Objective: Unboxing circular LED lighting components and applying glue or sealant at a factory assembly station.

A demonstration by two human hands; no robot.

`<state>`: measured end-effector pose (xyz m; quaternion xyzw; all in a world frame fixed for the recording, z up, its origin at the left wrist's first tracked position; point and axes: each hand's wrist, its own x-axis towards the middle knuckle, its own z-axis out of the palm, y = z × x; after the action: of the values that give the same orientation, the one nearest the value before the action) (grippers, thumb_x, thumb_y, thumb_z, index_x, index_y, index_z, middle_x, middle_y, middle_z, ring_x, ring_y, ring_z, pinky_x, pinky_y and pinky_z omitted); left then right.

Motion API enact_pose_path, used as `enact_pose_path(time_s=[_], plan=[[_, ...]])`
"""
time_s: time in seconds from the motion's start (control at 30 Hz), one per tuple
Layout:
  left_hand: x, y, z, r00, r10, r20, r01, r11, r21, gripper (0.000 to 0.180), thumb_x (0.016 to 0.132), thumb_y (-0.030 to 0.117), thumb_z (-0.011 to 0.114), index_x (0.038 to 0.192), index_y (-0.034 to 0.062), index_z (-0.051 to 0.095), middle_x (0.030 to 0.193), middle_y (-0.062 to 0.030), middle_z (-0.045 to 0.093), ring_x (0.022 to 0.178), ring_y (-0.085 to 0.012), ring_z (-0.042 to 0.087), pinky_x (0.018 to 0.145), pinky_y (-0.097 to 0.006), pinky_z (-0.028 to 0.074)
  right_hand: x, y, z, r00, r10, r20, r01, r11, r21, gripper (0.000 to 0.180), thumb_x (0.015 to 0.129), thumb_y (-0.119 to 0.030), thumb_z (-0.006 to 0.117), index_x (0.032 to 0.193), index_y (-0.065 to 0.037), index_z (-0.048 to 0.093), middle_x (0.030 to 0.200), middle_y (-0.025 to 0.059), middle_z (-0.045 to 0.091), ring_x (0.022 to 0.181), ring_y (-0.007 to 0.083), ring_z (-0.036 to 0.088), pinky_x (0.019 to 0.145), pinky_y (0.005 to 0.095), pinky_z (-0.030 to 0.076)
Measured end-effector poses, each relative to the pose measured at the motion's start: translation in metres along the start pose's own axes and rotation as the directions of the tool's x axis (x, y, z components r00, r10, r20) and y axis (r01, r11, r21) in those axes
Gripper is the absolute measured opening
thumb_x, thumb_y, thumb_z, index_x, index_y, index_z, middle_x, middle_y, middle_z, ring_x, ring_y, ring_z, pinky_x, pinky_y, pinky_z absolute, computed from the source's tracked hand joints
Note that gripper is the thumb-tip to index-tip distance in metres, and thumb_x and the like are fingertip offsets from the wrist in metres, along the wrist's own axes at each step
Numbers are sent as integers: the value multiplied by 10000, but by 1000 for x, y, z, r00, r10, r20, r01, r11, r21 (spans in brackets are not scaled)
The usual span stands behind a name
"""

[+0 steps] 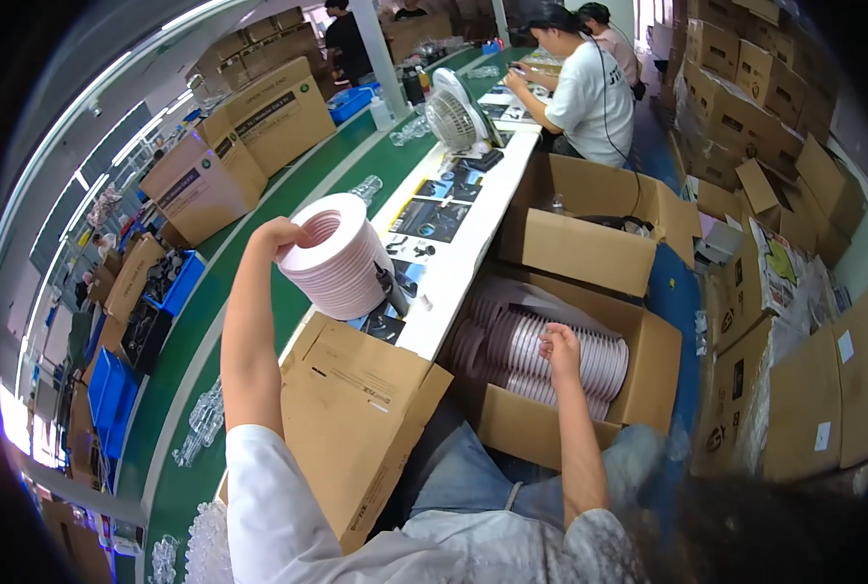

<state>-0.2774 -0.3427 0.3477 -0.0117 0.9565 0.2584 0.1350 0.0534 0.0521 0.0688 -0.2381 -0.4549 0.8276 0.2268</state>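
A tall stack of pale pink flat rings (337, 268) stands slightly tilted at the table's left side. My left hand (280, 237) grips its upper left rim, the fingers reaching in at the central hole. Lower right, my right hand (559, 350) is over an open cardboard box (653, 365), its fingers curled together. Whatever they hold, if anything, cannot be made out. Inside that box lie rows of similar pinkish-white rings (599, 365) on their edges, just beneath this hand. A dark cylindrical part (391, 290) rises beside the stack.
A closed carton (346, 409) lies at my lap's left. The white table (453, 282) carries printed sheets and a fan (449, 112). Left runs a green conveyor (196, 341) with clear plastic pieces. Another open box (590, 248) stands ahead; a co-worker (590, 97) sits beyond.
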Motion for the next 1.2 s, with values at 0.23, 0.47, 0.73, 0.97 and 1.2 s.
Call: enact_pose_path(time_s=[0.23,0.47,0.73,0.97,1.2], plan=[[-26,42,-27,924,289,-250,-142,867,477,748,537,388,771,1060,-101,555,1137,-261,557,989,-365,584,800,-413,494,4,6,-32,993,40,-113,-43,999,-21,129,831,-146,520,888,-50,585,735,43,587,623,101,536,576,236,457],[-111,249,146,14,968,-249,-818,155,554,328,666,84,693,977,26,606,1002,-165,604,937,-333,568,837,-395,447,49,71,-93,939,84,-335,-150,973,-177,291,829,-234,622,1010,-6,618,960,104,631,729,149,577,590,258,456],[-66,172,501,301,479,825,-864,-229,448,161,726,169,623,852,115,707,928,-79,681,873,-257,650,709,-391,513,9,52,-109,899,376,-224,-417,891,-181,496,825,-201,577,1287,-66,459,1265,108,483,1150,226,437,885,407,408],[23,-54,574,584,425,692,-779,52,625,359,873,201,381,1116,26,577,1023,-179,638,961,-335,606,827,-398,474,-8,-9,-184,928,277,-247,-314,942,-122,275,885,-160,438,1095,-39,569,935,71,637,820,134,592,707,263,478],[47,-71,597,761,351,545,-635,575,516,429,832,261,391,1097,-13,586,1212,-229,522,1143,-307,495,991,-364,356,6,-8,-191,941,224,-255,-249,966,-69,219,883,-136,438,1015,-30,576,848,81,638,703,113,580,654,237,480]])
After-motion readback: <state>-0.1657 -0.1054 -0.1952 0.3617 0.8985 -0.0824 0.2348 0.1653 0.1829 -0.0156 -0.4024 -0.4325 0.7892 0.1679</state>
